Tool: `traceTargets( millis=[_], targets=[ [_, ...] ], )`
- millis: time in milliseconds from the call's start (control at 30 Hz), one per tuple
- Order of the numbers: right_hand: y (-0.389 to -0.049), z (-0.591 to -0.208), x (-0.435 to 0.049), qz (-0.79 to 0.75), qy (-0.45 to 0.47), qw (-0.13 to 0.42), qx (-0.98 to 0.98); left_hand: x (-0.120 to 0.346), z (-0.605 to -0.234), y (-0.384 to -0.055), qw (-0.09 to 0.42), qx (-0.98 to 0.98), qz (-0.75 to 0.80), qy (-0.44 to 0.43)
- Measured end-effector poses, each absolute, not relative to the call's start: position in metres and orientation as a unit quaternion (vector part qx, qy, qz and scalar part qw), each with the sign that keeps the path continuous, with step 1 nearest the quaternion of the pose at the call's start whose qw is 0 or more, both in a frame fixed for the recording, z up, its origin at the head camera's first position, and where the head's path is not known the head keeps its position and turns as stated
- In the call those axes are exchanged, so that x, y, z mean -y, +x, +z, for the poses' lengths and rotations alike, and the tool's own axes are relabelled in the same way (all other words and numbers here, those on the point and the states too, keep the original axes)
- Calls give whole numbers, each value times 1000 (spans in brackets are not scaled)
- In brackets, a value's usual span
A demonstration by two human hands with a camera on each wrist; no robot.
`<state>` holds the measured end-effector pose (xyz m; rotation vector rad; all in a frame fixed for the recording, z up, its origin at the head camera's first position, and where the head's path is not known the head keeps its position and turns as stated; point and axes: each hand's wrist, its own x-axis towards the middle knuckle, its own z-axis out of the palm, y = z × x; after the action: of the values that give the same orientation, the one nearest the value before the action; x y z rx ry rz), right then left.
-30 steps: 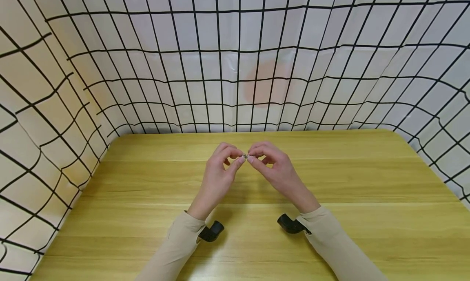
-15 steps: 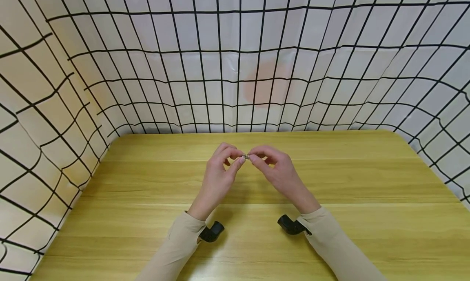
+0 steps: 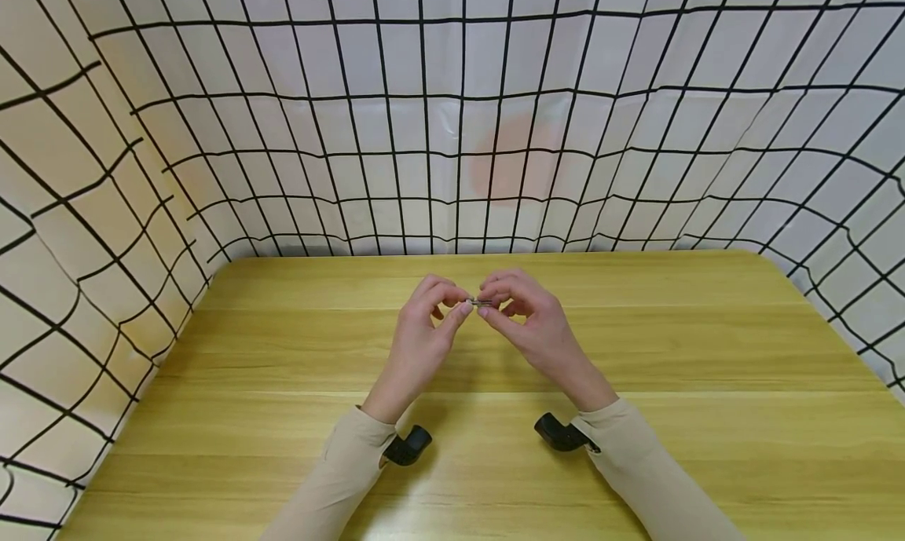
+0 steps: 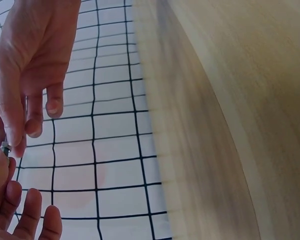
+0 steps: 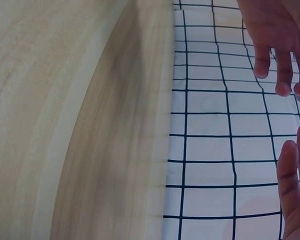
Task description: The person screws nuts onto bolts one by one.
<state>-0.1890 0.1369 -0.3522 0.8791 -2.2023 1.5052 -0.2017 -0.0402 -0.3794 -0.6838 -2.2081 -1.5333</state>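
In the head view my left hand [image 3: 419, 329] pinches a small screw-like metal piece [image 3: 478, 302] by one end, between thumb and forefinger, above the table. My right hand [image 3: 533, 321] faces it from the other side, its thumb and forefinger around the far end, and a thin shaft shows between those fingertips. In the left wrist view the metal piece [image 4: 6, 147] shows a wider bright end by the left thumb; the right hand [image 4: 32, 65] comes from above. The right wrist view shows parts of both hands at its right edge, the piece hidden there.
Below the hands spreads a wood-grain table [image 3: 283, 368]. Black mesh [image 3: 452, 101] over white sheeting rises behind it and along both sides. A black wrist-mounted device [image 3: 408, 445] sits at the left sleeve, and a second black device [image 3: 558, 433] at the right one.
The right thumb and forefinger have shifted and spread slightly, so more of the metal piece's length shows between them. The left hand has stayed in place.
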Motion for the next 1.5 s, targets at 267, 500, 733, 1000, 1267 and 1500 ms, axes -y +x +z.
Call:
traceTargets(
  millis=[267, 500, 733, 1000, 1267, 1500],
  targets=[
    [-189, -352, -137, 525, 300, 155, 781, 41, -380, -201, 181, 779, -548, -245],
    [-188, -352, -135, 530, 283, 140, 787, 40, -379, -201, 185, 778, -547, -248],
    [-186, -351, -136, 537, 267, 118, 791, 39, -379, -201, 189, 775, -545, -256],
    [-187, -349, -138, 527, 278, 132, 793, 40, -380, -202, 192, 774, -548, -253],
    [-188, -349, -137, 514, 307, 151, 787, 40, -380, -203, 193, 779, -541, -252],
    [-189, -351, -136, 507, 307, 162, 789, 40, -380, -203, 190, 780, -541, -251]
  ],
)
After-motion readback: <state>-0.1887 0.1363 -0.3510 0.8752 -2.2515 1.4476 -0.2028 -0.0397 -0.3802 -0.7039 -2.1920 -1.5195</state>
